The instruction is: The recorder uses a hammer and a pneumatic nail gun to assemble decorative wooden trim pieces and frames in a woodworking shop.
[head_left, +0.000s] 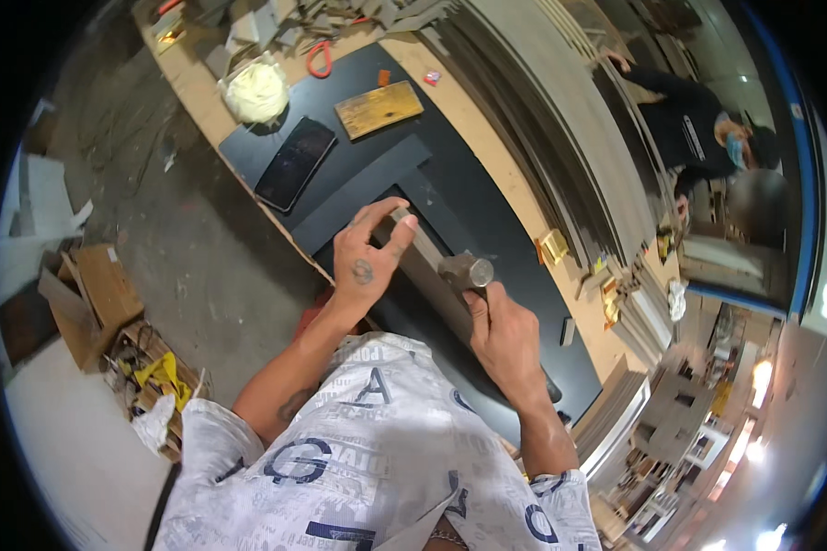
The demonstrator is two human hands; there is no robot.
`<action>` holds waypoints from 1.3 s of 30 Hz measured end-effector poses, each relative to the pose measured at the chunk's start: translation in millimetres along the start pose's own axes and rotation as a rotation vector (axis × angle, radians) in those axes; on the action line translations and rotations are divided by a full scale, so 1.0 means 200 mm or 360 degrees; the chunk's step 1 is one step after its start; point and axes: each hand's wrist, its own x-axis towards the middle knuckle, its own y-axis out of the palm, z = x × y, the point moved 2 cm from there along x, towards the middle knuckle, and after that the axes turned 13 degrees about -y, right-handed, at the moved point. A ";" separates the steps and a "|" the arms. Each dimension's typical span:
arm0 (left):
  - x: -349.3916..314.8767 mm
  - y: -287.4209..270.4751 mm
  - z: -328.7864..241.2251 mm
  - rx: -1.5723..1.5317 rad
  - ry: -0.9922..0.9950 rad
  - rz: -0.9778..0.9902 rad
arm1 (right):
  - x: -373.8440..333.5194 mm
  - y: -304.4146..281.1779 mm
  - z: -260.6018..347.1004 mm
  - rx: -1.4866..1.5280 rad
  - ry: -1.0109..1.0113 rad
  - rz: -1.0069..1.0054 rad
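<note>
My right hand (507, 342) is wrapped round a hammer (470, 271). Its metal head is over a dark grey strip (424, 260), and the black end of its handle shows below my wrist. With thumb and fingers bent, my left hand (366, 255) grips the far end of that strip. Beyond it, a second dark flat strip (354, 193) lies slanting across the black table top (487, 197). The two strips come close at an angle; my left hand hides whether they touch.
Beyond the strips lie a black tablet-like slab (296, 163) and a worn yellow block (379, 110). A pale yellow bag (255, 92) sits at the far left edge. Long boards (533, 138) are stacked to the right. Past them stands another person (694, 129). A cardboard box (96, 298) is on the left.
</note>
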 end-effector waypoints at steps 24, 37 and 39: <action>0.70 -0.14 0.30 0.1461 -0.0127 0.2115 | -2.38 0.47 -1.29 0.2084 0.2232 -0.1826; 0.57 -0.33 -0.24 0.1073 0.0049 0.1328 | -2.44 0.04 -1.17 0.1661 0.1543 -0.1284; 0.35 -0.04 -0.19 0.1399 0.0723 0.0743 | -2.45 0.04 -1.16 0.1383 0.1684 -0.1456</action>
